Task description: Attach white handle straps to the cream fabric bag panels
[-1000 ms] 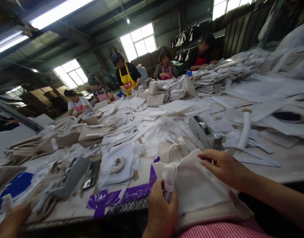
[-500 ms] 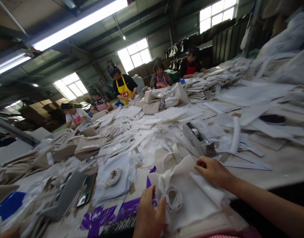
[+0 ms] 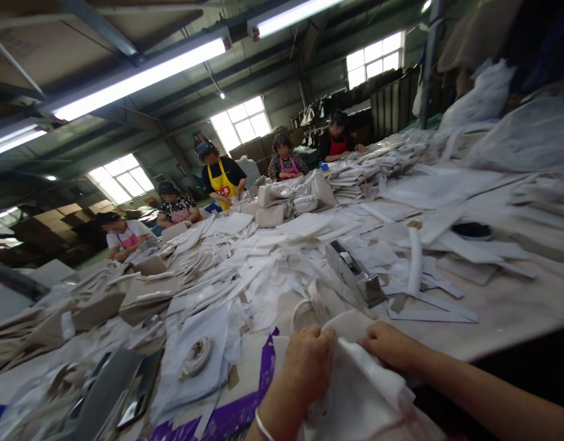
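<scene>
An off-white bag point(image 3: 355, 392), soft and partly wrapped in white sheeting, lies at the near edge of the table in front of me. My left hand point(image 3: 308, 361) is closed on its upper edge, with a light bangle at the wrist. Just to the right, my right hand point(image 3: 392, 348) grips the same edge, its fingers curled in. Between the two hands the edge is pulled up into a peak. Beyond them stands a grey tape dispenser point(image 3: 354, 272), near a pale looped strap point(image 3: 304, 313).
Purple tape point(image 3: 231, 416) runs along the table at left. A coiled strap point(image 3: 196, 357) rests on white sheets, beside a dark phone-like slab point(image 3: 141, 389). Piles of beige bags point(image 3: 150, 288) and white wrapping spread across the table. Several co-workers sit or stand on the far side.
My left hand has moved up and right from the coiled strap to the bag's upper edge and closed on it. The edge has been lifted, and the view has shifted slightly right.
</scene>
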`<state>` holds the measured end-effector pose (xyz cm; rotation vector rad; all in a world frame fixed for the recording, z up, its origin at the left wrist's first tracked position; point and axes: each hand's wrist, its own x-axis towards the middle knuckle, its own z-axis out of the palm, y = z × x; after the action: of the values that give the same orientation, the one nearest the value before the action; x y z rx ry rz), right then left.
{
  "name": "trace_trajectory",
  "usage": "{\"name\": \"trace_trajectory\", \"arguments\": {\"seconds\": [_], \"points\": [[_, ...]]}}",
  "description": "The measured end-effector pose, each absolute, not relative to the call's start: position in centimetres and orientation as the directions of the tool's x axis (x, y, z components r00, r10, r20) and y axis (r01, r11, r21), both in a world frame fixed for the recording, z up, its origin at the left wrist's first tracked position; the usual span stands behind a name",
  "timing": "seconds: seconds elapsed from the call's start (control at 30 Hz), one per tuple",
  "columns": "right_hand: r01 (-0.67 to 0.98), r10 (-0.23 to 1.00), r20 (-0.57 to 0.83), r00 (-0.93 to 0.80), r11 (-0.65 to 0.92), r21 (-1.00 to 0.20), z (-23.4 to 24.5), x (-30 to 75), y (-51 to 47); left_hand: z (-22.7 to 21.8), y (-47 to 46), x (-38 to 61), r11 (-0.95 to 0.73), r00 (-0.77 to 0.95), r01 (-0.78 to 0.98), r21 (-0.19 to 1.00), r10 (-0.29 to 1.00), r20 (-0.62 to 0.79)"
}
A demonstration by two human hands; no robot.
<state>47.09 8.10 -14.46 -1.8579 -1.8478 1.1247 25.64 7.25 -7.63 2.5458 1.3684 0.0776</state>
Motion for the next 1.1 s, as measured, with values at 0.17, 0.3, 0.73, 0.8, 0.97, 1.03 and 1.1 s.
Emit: {"name": "trace_trajectory", "arguments": {"seconds": [0.17, 0.3, 0.73, 0.8, 0.97, 1.03, 1.1], "points": [[0.771, 0.959, -0.261, -0.109, -0.085, -0.631, -14.4, 47.7, 8.5, -8.7, 8.4, 25.6, -0.482, 0.511, 0.842, 0.243, 0.856, -0.072], [0.787, 0.976, -0.181, -0.123, -0.015, -0.616, -13.6, 48.4, 8.4, -9.0, 8.7, 25.6, -0.495, 0.526, 0.838, 0.228, 0.844, -0.1], [0.747, 0.931, -0.301, -0.207, -0.049, -0.663, -13.6, 49.4, 6.0, -8.4, 8.8, 25.7, -0.467, 0.534, 0.792, 0.394, 0.842, -0.075], [0.759, 0.934, -0.302, -0.19, -0.055, -0.649, -13.9, 49.3, 6.2, -7.7, 9.7, 25.6, -0.426, 0.51, 0.749, 0.507, 0.859, -0.031], [0.757, 0.947, -0.275, -0.167, -0.056, -0.651, -15.2, 49.1, 6.3, -6.7, 14.9, 25.5, -0.224, 0.238, 0.786, 0.576, 0.97, 0.053], [0.752, 0.949, -0.268, -0.167, -0.053, -0.657, -15.5, 49.1, 6.3, -7.0, 17.3, 25.7, -0.155, 0.164, 0.804, 0.574, 0.986, 0.037], [0.755, 0.949, -0.271, -0.163, -0.057, -0.653, -15.7, 49.0, 6.4, -7.8, 19.4, 26.2, -0.099, 0.13, 0.809, 0.579, 0.991, -0.011]]}}
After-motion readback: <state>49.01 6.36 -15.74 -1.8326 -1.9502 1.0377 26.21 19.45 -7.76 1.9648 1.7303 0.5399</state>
